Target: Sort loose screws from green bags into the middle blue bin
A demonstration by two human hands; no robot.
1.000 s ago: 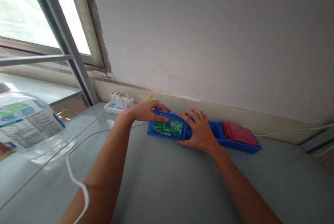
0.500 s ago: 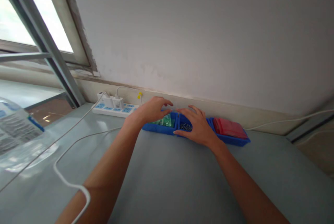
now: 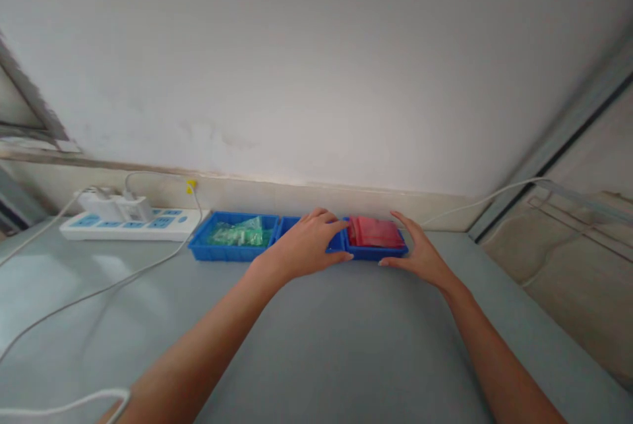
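Three blue bins stand in a row against the wall. The left blue bin holds green plastic packets. Over the middle blue bin is my left hand, fingers apart and pointing right; it hides most of that bin's inside. Folded red plastic bags fill the right blue bin. At that bin's right end is my right hand, thumb and fingers spread around the corner. Whether it touches the bin I cannot tell. Neither hand holds anything.
A white power strip with plugged-in chargers lies left of the bins. White cables run across the grey tabletop on the left. A metal post rises at the right, by the table's edge.
The view has turned right. My left hand has moved from the left bin to over the middle one, and my right hand from the middle bin to the right bin's far end.
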